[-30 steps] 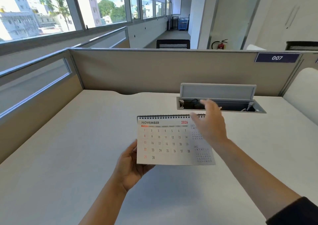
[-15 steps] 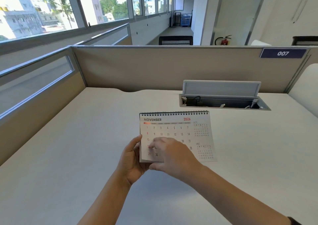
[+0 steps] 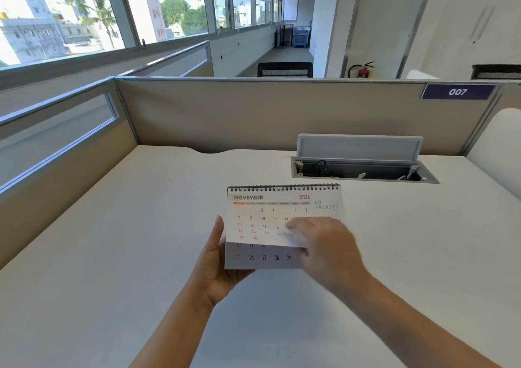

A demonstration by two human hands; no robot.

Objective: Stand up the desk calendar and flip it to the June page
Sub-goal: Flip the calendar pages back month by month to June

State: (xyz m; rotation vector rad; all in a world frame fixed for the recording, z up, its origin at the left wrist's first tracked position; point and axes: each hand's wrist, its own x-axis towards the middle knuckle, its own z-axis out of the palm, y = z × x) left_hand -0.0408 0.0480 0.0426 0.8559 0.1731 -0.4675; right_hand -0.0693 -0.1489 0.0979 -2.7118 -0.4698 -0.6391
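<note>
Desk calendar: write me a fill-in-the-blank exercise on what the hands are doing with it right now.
1. The lifting top page of the desk calendar is headed ____.
2. The ____ hand grips the calendar's side edge.
3. The right hand is lifting that page's ____ edge.
4. The partition nameplate reads ____.

Missing words: November; left; bottom; 007

A: Calendar [image 3: 270, 212] position?
B: Above the bench [image 3: 112, 255], centre. Left hand [image 3: 217, 266] at its lower-left corner, right hand [image 3: 324, 246] over its lower-right.
A: Behind it?
B: Cable box [image 3: 363, 170] in the bench, right-rear, before the partition [image 3: 225, 114].
</note>
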